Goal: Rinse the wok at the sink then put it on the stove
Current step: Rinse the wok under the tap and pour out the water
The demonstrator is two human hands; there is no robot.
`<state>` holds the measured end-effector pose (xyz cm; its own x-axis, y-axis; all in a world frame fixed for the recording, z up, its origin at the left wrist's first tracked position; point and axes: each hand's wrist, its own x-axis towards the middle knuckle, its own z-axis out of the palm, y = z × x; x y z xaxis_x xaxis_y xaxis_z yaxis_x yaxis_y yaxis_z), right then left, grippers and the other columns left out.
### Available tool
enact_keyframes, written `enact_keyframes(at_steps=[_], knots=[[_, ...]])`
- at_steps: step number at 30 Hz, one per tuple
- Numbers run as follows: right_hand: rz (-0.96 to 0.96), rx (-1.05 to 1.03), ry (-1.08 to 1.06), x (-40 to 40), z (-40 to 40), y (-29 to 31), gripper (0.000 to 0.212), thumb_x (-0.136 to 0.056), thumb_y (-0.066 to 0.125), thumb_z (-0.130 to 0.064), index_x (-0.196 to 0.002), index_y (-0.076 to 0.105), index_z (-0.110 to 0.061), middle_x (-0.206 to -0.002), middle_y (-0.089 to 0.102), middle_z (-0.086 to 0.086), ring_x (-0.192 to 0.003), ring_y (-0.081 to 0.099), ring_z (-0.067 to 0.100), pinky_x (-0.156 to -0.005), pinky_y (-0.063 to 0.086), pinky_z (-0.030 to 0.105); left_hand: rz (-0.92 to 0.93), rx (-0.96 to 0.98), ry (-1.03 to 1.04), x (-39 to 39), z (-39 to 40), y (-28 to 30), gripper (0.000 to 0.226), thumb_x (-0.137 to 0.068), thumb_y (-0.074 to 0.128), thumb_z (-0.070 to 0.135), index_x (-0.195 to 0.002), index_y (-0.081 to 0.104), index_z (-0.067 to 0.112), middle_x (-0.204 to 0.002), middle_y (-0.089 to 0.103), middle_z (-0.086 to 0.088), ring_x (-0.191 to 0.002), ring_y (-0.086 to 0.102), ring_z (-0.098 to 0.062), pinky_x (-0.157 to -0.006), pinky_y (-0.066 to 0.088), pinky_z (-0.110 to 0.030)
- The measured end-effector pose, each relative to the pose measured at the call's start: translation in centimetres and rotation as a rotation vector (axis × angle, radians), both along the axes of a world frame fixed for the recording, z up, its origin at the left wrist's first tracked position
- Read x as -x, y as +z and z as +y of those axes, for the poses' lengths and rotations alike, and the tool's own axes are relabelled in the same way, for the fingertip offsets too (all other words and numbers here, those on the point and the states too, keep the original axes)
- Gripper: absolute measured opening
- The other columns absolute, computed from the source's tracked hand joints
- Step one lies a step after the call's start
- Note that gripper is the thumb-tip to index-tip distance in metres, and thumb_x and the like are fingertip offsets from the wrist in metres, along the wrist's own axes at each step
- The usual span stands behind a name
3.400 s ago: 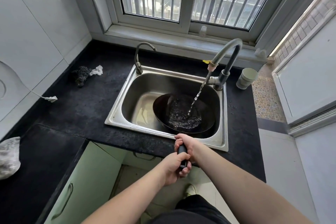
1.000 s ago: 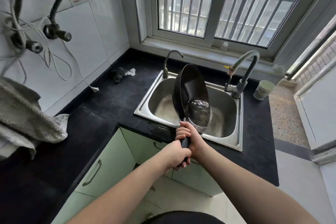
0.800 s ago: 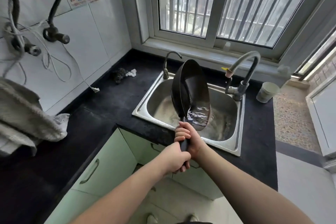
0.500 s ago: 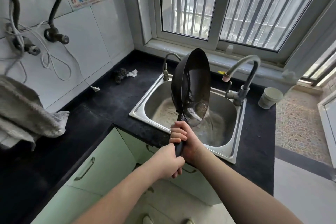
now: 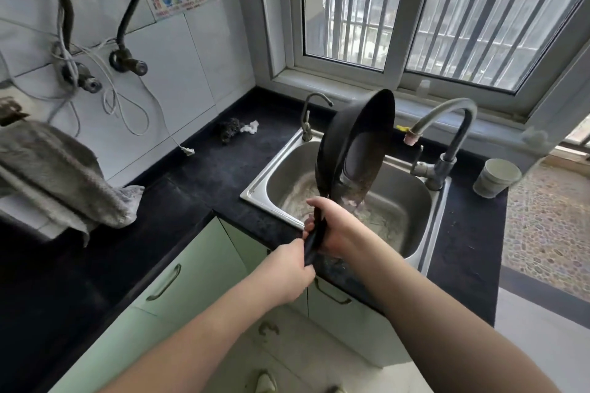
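Gripping the wok (image 5: pixel 357 137) handle with both hands, left hand (image 5: pixel 287 271) below right hand (image 5: pixel 335 226), hiding most of it; tilting steeply over the sink (image 5: pixel 415 201).

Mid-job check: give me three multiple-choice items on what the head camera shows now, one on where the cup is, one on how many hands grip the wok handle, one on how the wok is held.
1. Where does the cup stand?
A. In the sink
B. On the counter right of the big tap
C. On the window sill

2. How many hands grip the wok handle?
A. None
B. One
C. Two

3. How is the wok held?
A. Tipped steeply on edge over the sink
B. Flat on the sink floor
C. Upside down on the counter

Answers: 1 B, the cup sits on the black counter beside the big tap. 2 C, the left hand and right hand both wrap the handle. 3 A, it stands nearly upright above the sink, draining.
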<state>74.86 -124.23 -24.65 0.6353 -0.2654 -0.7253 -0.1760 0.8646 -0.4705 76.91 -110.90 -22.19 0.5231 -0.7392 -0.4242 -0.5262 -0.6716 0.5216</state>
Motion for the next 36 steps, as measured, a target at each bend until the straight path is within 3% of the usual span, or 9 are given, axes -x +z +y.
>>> enact_keyframes(at_steps=[3,6,13,16,20,25,28,31,36], knots=[[0.068,0.015,-0.094,-0.3,1.0,-1.4,0.028,-0.086,0.054,-0.014,-0.067,0.035,-0.018,-0.044,0.029,-0.005,-0.032,0.027,0.008,-0.034,0.025,0.019,-0.158,-0.083,-0.060,0.9,-0.1,-0.6,0.021,-0.093,0.047,0.023,-0.110,0.047,0.010,-0.112,0.062,-0.013,-0.101,0.061,-0.030,-0.068,0.040,-0.030],[0.074,0.028,-0.139,-0.1,1.7,-2.7,0.024,-0.088,0.050,-0.008,-0.071,0.036,-0.017,-0.043,0.028,-0.006,-0.031,0.023,0.006,-0.031,0.021,0.017,-0.213,-0.106,-0.084,1.4,-0.2,-1.2,0.023,-0.094,0.047,0.021,-0.113,0.045,0.008,-0.118,0.061,-0.014,-0.106,0.061,-0.030,-0.069,0.037,-0.029],[0.119,0.237,-0.094,0.2,1.2,-3.3,0.023,-0.086,0.048,-0.004,-0.072,0.035,-0.018,-0.051,0.027,-0.003,-0.036,0.021,0.008,-0.035,0.020,0.019,-0.100,-0.044,0.018,2.2,-0.6,-2.7,0.023,-0.093,0.046,0.021,-0.112,0.045,0.009,-0.116,0.062,-0.014,-0.106,0.060,-0.032,-0.074,0.045,-0.034],[0.139,0.359,-0.068,0.1,1.1,-3.0,0.020,-0.084,0.049,-0.004,-0.073,0.038,-0.017,-0.049,0.030,-0.001,-0.035,0.025,0.009,-0.035,0.024,0.021,0.063,-0.009,0.091,1.9,-1.0,-3.0,0.030,-0.085,0.052,0.022,-0.113,0.045,0.012,-0.107,0.063,-0.010,-0.093,0.064,-0.027,-0.071,0.049,-0.033],[0.211,0.546,-0.010,-0.4,0.8,-2.8,0.019,-0.081,0.049,-0.011,-0.068,0.037,-0.014,-0.049,0.030,0.002,-0.036,0.028,0.015,-0.041,0.028,0.024,0.543,0.107,0.159,0.4,-1.2,-3.0,0.032,-0.065,0.060,0.009,-0.096,0.051,0.009,-0.076,0.062,-0.009,-0.062,0.058,-0.018,-0.061,0.047,-0.033],[0.255,0.797,0.056,-1.2,0.7,-2.7,0.024,-0.065,0.051,-0.027,-0.057,0.031,-0.017,-0.052,0.032,0.003,-0.056,0.034,0.022,-0.054,0.031,0.037,0.783,0.181,0.328,-1.0,-2.8,-2.2,0.020,-0.081,0.053,-0.013,-0.095,0.058,0.001,-0.065,0.060,-0.008,-0.053,0.057,-0.014,-0.051,0.047,-0.024],[0.221,0.835,0.024,-1.6,0.5,-2.6,0.023,-0.063,0.050,-0.028,-0.058,0.030,-0.019,-0.055,0.033,0.005,-0.058,0.033,0.021,-0.053,0.029,0.037,0.747,0.176,0.330,-0.8,-3.1,-1.9,0.018,-0.086,0.053,-0.006,-0.094,0.055,0.009,-0.067,0.062,-0.005,-0.051,0.054,-0.013,-0.047,0.041,-0.022],[0.186,0.855,0.015,-1.5,0.4,-1.9,0.022,-0.069,0.050,-0.026,-0.059,0.032,-0.018,-0.054,0.035,0.004,-0.054,0.034,0.019,-0.053,0.031,0.036,0.581,0.170,0.362,-0.1,-3.6,-2.1,0.011,-0.085,0.053,0.006,-0.088,0.055,0.016,-0.069,0.068,-0.004,-0.044,0.046,-0.011,-0.042,0.033,-0.019],[0.162,0.861,0.077,-1.2,0.6,-1.5,0.022,-0.069,0.051,-0.030,-0.059,0.035,-0.018,-0.050,0.039,0.001,-0.052,0.039,0.021,-0.054,0.038,0.038,0.409,0.172,0.445,0.8,-4.0,-3.2,0.009,-0.083,0.056,0.013,-0.074,0.056,0.015,-0.054,0.059,-0.001,-0.028,0.044,-0.006,-0.037,0.031,-0.016]])
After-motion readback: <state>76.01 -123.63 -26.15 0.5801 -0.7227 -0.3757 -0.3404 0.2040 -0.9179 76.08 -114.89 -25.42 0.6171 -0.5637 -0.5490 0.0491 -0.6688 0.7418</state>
